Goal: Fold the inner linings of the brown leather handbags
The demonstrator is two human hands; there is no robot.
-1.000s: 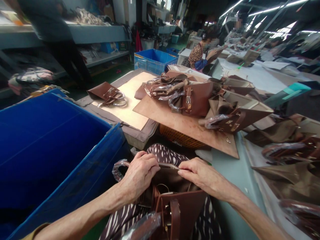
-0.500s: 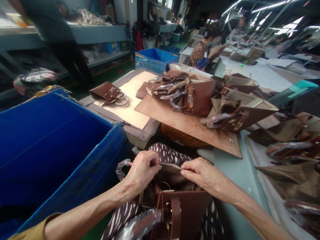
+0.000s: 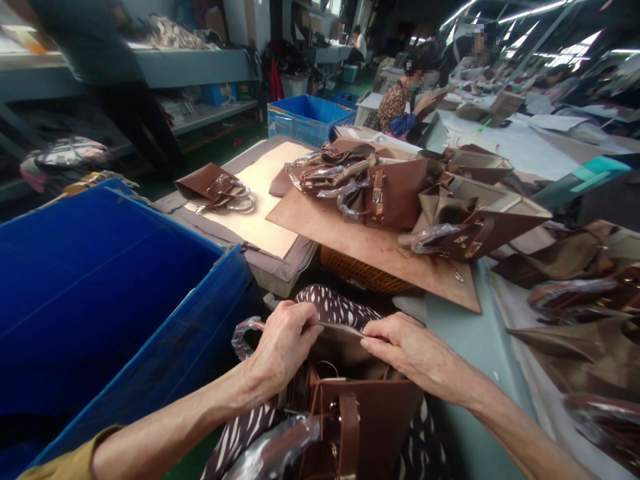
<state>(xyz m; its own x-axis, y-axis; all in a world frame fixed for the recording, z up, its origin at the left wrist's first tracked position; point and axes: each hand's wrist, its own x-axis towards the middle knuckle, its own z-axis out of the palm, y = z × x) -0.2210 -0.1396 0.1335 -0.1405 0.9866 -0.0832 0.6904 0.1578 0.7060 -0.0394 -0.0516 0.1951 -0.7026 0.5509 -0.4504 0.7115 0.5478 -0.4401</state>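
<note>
Below, cropped by the view's edge, the brown bag [image 3: 383, 417] sits on the lap [image 3: 333, 303]. The left hand [image 3: 287, 339] and right hand [image 3: 403, 343] pinch its far rim [image 3: 343, 327] between their fingers; the near panel [image 3: 385, 400] hides the interior's depths.

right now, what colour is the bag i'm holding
The bag is reddish brown with a darker brown lining; it shows best in the head view.
</note>
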